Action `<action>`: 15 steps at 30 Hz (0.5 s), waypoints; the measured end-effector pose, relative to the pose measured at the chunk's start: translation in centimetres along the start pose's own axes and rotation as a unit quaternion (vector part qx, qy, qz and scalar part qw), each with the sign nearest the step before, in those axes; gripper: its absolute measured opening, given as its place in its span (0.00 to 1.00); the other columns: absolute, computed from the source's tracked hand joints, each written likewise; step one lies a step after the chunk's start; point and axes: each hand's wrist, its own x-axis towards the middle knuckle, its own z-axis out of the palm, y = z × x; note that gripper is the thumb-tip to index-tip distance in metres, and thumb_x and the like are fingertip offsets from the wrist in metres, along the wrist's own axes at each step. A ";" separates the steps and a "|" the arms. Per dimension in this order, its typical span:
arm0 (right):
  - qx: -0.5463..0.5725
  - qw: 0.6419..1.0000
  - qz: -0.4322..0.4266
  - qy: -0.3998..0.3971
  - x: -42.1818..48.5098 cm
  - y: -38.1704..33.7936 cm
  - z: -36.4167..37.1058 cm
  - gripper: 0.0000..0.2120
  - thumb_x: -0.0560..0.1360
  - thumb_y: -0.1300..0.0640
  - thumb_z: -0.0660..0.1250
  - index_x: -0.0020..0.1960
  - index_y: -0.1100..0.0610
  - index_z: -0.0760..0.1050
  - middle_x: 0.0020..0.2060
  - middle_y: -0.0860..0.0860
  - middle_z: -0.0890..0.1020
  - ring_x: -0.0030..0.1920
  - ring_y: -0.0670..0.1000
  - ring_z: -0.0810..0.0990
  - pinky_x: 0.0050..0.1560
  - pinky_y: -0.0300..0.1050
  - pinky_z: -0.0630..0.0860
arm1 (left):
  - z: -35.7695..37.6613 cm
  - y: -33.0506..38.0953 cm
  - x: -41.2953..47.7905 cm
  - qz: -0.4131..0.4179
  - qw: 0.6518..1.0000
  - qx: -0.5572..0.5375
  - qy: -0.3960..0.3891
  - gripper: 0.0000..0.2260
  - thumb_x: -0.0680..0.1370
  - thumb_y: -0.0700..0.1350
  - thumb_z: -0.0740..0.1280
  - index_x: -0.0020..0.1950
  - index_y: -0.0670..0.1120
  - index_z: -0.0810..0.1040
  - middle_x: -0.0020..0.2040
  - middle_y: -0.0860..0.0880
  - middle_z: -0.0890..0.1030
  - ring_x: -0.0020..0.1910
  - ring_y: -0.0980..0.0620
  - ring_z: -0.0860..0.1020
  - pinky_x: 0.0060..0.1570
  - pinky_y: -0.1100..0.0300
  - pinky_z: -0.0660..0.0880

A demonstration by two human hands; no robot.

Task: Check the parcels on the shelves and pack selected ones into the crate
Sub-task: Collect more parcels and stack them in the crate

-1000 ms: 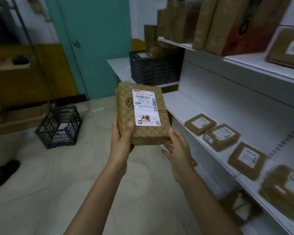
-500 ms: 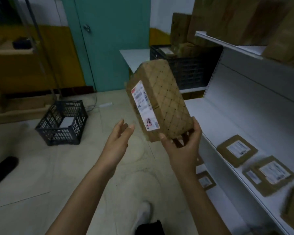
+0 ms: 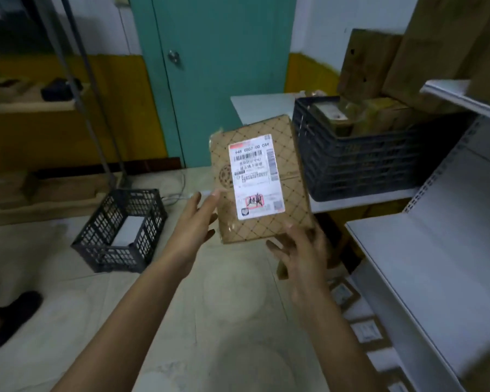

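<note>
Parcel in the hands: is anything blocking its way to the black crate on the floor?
Nothing visible does. Only bare floor lies between the parcel and the floor crate, whose top is open.

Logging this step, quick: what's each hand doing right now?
Left hand: open, fingertips touching the parcel.
Right hand: open, fingers spread under the parcel.
</note>
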 end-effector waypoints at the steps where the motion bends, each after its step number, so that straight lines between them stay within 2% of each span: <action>1: 0.007 1.000 0.008 -0.007 1.5 0.0 0.2 0.27 0.71 0.62 0.72 0.68 0.54 0.70 0.62 0.56 0.78 0.56 0.54 0.80 0.49 0.52 0.80 | 0.0 0.7 1.8 0.009 1.000 -0.004 -0.012 0.43 0.66 0.72 0.66 0.75 0.55 0.60 0.69 0.52 0.73 0.64 0.51 0.75 0.65 0.48 0.70; 4: 0.000 1.000 -0.002 -0.002 5.7 0.1 1.3 0.33 0.64 0.58 0.74 0.68 0.53 0.71 0.61 0.54 0.80 0.55 0.53 0.82 0.48 0.49 0.79 | 0.8 2.7 7.5 0.039 0.997 -0.010 -0.059 0.35 0.70 0.66 0.66 0.74 0.57 0.61 0.64 0.54 0.77 0.60 0.52 0.77 0.61 0.48 0.73; 6: 0.020 1.000 -0.017 0.012 8.7 -0.2 2.4 0.31 0.64 0.56 0.71 0.67 0.54 0.72 0.60 0.55 0.80 0.57 0.55 0.81 0.49 0.49 0.78 | 1.6 3.7 11.5 0.045 0.996 -0.014 -0.072 0.29 0.74 0.58 0.67 0.72 0.58 0.61 0.59 0.54 0.79 0.57 0.54 0.78 0.52 0.53 0.76; 8: 0.028 0.999 -0.040 0.021 11.9 -0.5 3.7 0.27 0.68 0.58 0.69 0.66 0.54 0.72 0.59 0.55 0.81 0.59 0.57 0.79 0.54 0.52 0.77 | 2.4 4.6 15.9 0.053 0.995 -0.020 -0.085 0.25 0.76 0.52 0.68 0.70 0.58 0.63 0.55 0.53 0.81 0.53 0.55 0.79 0.44 0.57 0.76; 10: 0.021 0.997 -0.067 0.039 15.0 -0.9 5.2 0.26 0.69 0.59 0.70 0.66 0.53 0.72 0.57 0.52 0.82 0.57 0.54 0.81 0.52 0.49 0.79 | 3.1 5.7 20.3 0.055 0.992 -0.028 -0.109 0.22 0.77 0.49 0.67 0.69 0.55 0.66 0.54 0.52 0.81 0.53 0.53 0.80 0.43 0.57 0.76; 11: 0.010 0.995 -0.081 0.059 16.4 -1.1 6.0 0.28 0.67 0.59 0.72 0.66 0.51 0.72 0.57 0.50 0.83 0.56 0.52 0.82 0.50 0.47 0.79 | 3.4 6.5 22.4 0.059 0.990 -0.030 -0.122 0.22 0.77 0.48 0.67 0.69 0.55 0.65 0.54 0.53 0.81 0.53 0.53 0.80 0.44 0.57 0.76; 13: -0.025 0.989 -0.111 0.097 19.4 -1.6 7.5 0.32 0.64 0.59 0.76 0.67 0.49 0.71 0.57 0.49 0.82 0.58 0.52 0.81 0.53 0.48 0.78 | 3.6 8.0 26.4 0.073 0.986 -0.028 -0.144 0.26 0.76 0.48 0.68 0.71 0.57 0.61 0.55 0.54 0.80 0.53 0.55 0.79 0.47 0.56 0.76; 15: -0.052 0.981 -0.146 0.114 22.1 -2.1 8.6 0.35 0.62 0.62 0.76 0.67 0.50 0.70 0.58 0.49 0.81 0.59 0.52 0.79 0.59 0.50 0.76 | 3.3 9.0 30.6 0.090 0.984 -0.008 -0.153 0.36 0.74 0.50 0.70 0.76 0.57 0.53 0.65 0.51 0.74 0.58 0.53 0.76 0.52 0.54 0.74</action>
